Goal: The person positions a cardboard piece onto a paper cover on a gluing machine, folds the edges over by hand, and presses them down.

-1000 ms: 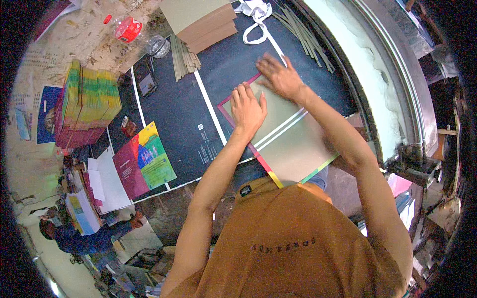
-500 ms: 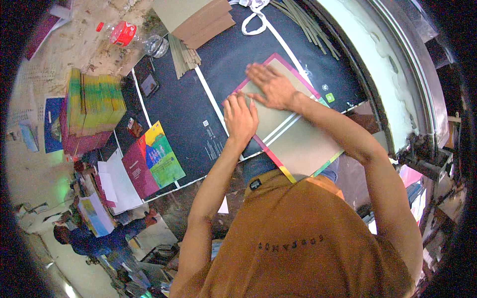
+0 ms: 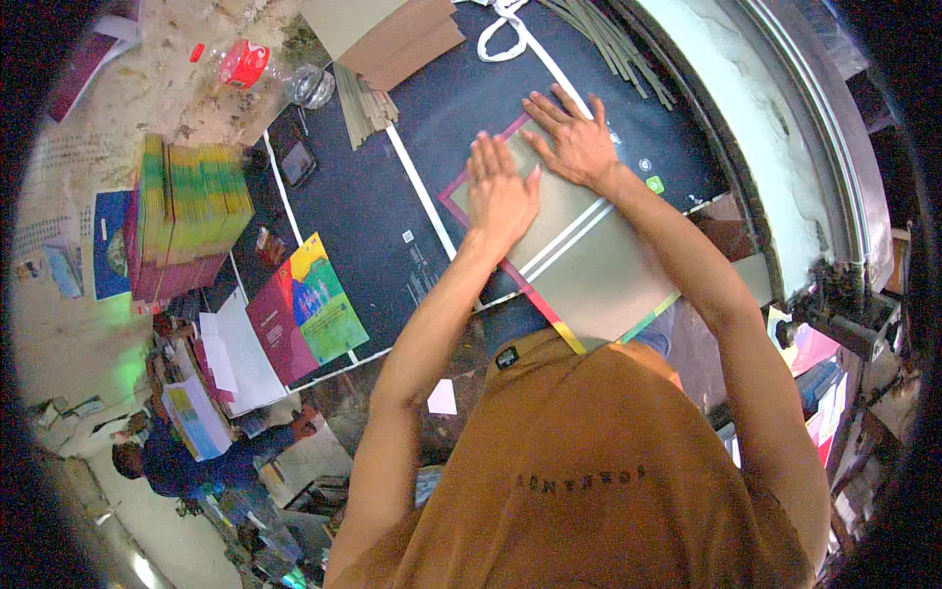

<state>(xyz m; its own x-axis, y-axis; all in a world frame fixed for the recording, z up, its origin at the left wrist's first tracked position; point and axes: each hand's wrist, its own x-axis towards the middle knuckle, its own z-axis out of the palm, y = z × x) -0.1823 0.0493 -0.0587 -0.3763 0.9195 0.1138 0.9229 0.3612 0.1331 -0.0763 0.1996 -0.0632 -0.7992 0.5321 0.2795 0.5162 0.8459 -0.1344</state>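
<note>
A book cover case (image 3: 599, 285) lies before me, grey board side up, with coloured edges folded in around it and two white strips across its middle. Its near end reaches over the table's front edge to my shirt. My left hand (image 3: 501, 196) lies flat on the board near its left edge, fingers stretched out. Fingers spread, my right hand (image 3: 577, 142) rests at the far edge of the cover, its fingertips along the maroon border. Neither hand grips anything. The cover's far right corner is hidden under my right hand and forearm.
The black table (image 3: 343, 211) has white lines. To the left stand a stack of coloured covers (image 3: 191, 211), a finished-looking cover (image 3: 306, 309) and a phone (image 3: 297, 162). Grey boards (image 3: 402, 44), board strips (image 3: 623, 49) and a plastic bottle (image 3: 265, 69) lie at the back. Another person (image 3: 196, 461) is at lower left.
My right hand has slid right along the cover's far edge. My left hand has moved from the left edge further onto the board, its fingers straightening.
</note>
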